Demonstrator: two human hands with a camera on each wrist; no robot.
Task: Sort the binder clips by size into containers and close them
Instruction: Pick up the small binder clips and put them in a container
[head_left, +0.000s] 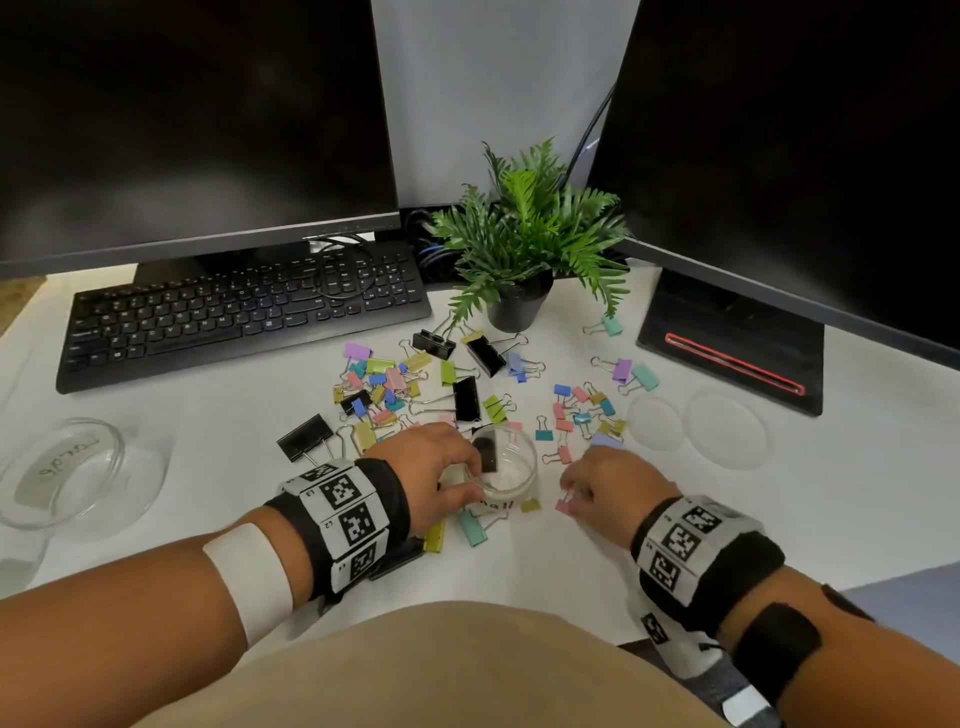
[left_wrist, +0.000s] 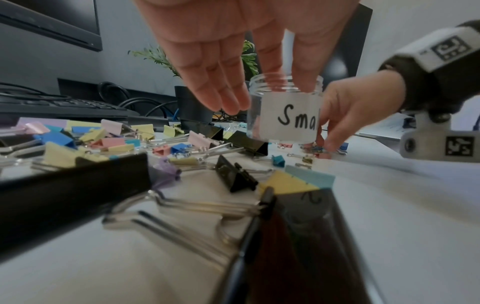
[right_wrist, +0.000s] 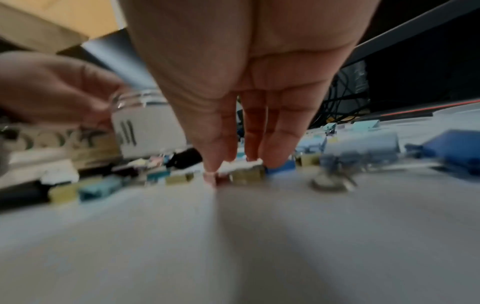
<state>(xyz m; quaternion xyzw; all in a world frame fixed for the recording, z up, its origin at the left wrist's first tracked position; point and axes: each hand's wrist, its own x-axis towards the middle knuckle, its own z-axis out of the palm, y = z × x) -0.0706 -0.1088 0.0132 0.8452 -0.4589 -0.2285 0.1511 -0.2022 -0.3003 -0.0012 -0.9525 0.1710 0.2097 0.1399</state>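
1. Sorting has barely begun: the small clear glass jar labelled "Small" (left_wrist: 284, 109) looks empty, held near the table's front edge in the left hand (head_left: 441, 470), whose grip is curled round its rim.
2. The right hand (head_left: 605, 486), grip pinched together on a small pink binder clip (head_left: 563, 506), sits just beside it.
3. Coloured and black binder clips (head_left: 415, 387) lie strewn mid-table.
4. A clear lidless bowl (head_left: 62, 473) waits at the left edge; two clear round lids (head_left: 693, 426) lie right.
5. White table (head_left: 545, 566), two dark monitors (head_left: 197, 119), black keyboard (head_left: 244, 312), potted green fern (head_left: 524, 244).
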